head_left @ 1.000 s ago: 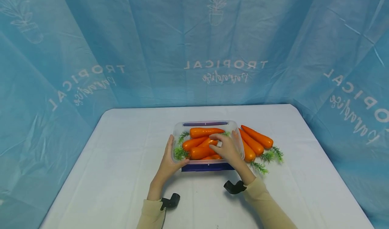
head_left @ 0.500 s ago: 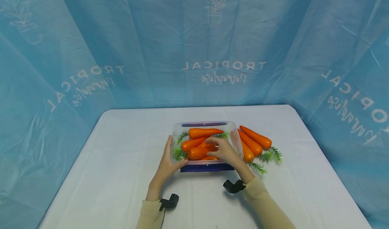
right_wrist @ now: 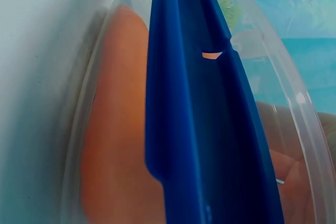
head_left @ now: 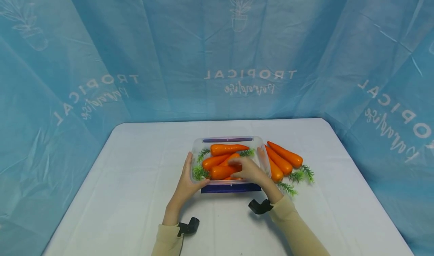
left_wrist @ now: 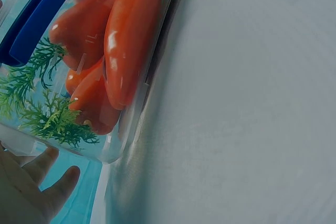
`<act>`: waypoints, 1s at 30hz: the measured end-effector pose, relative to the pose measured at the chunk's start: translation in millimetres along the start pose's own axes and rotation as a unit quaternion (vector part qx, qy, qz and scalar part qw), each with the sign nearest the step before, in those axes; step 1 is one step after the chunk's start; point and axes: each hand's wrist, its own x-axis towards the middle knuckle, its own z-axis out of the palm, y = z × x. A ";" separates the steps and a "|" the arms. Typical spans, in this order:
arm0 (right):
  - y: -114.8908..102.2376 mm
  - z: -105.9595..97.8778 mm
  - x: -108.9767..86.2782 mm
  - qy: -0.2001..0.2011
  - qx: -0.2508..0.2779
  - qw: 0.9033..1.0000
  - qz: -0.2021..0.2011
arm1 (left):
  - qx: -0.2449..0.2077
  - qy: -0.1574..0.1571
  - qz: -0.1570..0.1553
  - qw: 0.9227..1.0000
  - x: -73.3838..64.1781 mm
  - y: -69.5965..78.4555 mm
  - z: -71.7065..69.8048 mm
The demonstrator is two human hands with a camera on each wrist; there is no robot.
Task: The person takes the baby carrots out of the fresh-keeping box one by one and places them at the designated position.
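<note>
A clear plastic food container [head_left: 195,156] with blue locking flaps [head_left: 231,188] holds several orange carrots [head_left: 226,149] with green tops. My left hand [head_left: 185,182] spans its near left corner, thumb at the front rim and straight fingers along the left side. My right hand [head_left: 253,171] reaches over the near right rim, thumb and fingers bent and spread above the tip end of the front carrot [head_left: 219,172]. In the left wrist view, leafy tops [left_wrist: 55,121] press against the clear wall. In the right wrist view, a blue flap [right_wrist: 181,108] hides much of my right hand.
Outside the container, three loose carrots [head_left: 286,155] lie side by side at its right, their green tops [head_left: 298,175] toward me. A white cloth [head_left: 152,150] covers the table. Blue printed curtains [head_left: 169,60] hang behind and at both sides.
My right hand has shifted slightly left and toward me over the carrots, and the gap between its thumb and fingers has widened. My left hand stays at the container's corner.
</note>
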 end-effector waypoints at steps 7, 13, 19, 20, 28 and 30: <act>0.7 1.0 -0.1 -0.007 -0.009 1.000 -0.003 | 0.002 -0.008 -0.010 1.000 -0.7 0.6 -0.4; -0.9 1.2 -0.7 -0.004 -0.006 1.000 0.003 | 0.000 -0.018 -0.020 1.000 -6.1 22.3 -4.8; 0.3 2.0 -0.2 -0.002 0.001 1.000 0.006 | -0.003 -0.015 -0.020 1.000 -11.7 42.4 -8.1; 0.5 2.0 -0.1 -0.003 0.001 1.000 0.006 | -0.004 -0.016 -0.020 1.000 -11.8 42.9 -8.1; 0.2 1.3 0.5 -0.008 -0.011 1.000 0.012 | -0.008 -0.015 -0.019 1.000 -12.2 43.2 -8.0; -0.4 1.1 0.4 -0.009 -0.013 1.000 0.015 | -0.005 -0.015 -0.020 1.000 -10.5 38.5 -7.4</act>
